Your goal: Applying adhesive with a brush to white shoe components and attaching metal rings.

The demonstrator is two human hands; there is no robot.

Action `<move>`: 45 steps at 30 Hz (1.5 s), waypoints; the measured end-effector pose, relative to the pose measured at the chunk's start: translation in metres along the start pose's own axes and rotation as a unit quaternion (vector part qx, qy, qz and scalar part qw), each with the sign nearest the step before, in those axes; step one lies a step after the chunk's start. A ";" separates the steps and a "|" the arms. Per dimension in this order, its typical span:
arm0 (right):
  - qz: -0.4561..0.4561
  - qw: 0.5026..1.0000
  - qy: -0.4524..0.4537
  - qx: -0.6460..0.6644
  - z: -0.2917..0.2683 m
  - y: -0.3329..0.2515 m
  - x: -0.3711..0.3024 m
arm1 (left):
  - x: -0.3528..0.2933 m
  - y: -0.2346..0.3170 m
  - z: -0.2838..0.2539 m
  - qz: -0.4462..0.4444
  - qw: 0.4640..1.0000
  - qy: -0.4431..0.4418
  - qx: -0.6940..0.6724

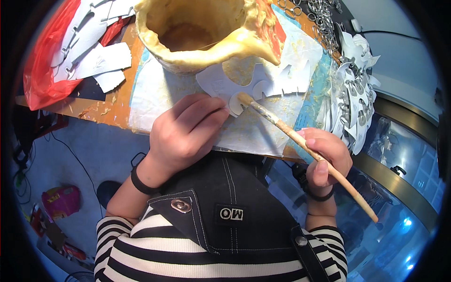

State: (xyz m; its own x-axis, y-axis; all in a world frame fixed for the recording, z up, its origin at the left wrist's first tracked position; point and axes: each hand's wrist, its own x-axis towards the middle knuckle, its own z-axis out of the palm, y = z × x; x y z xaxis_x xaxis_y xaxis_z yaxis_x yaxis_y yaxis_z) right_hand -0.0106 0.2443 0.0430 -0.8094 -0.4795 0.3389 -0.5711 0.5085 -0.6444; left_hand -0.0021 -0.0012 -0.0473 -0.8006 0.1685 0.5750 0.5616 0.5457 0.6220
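My right hand is closed round the wooden handle of a glue brush. The bristle tip rests on a round tab of a white cut-out piece, which lies flat on the worktable. On the near side of that piece, my left hand has its fingers bent and pressed together, pinching the edge by the tab. A second white cut-out piece with notches and a round tab lies just to the right. Beyond them stands a pot, its rim thick with yellowish glue.
White pieces and a red plastic bag lie at the far left. At the right edge hangs a bunch of white pieces with metal rings. Metal rings are piled at the far right. Glue-spattered sheeting covers the table.
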 end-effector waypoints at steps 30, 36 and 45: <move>0.019 0.995 0.044 -0.088 -0.003 0.005 -0.019 | 0.007 0.004 -0.002 -0.006 1.000 -0.025 -0.002; 0.000 0.995 0.058 -0.077 -0.001 0.005 -0.018 | 0.006 0.003 -0.002 -0.005 1.000 -0.027 0.003; 0.008 0.995 0.045 -0.091 -0.008 -0.003 -0.013 | 0.005 0.003 -0.001 -0.003 1.000 -0.023 0.004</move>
State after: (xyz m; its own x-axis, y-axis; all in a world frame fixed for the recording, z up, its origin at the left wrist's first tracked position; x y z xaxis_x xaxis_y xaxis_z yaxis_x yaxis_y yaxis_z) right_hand 0.0001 0.2546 0.0455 -0.8234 -0.4084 0.3940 -0.5660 0.6407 -0.5188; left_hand -0.0042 0.0001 -0.0422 -0.8130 0.2027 0.5458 0.5550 0.5529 0.6215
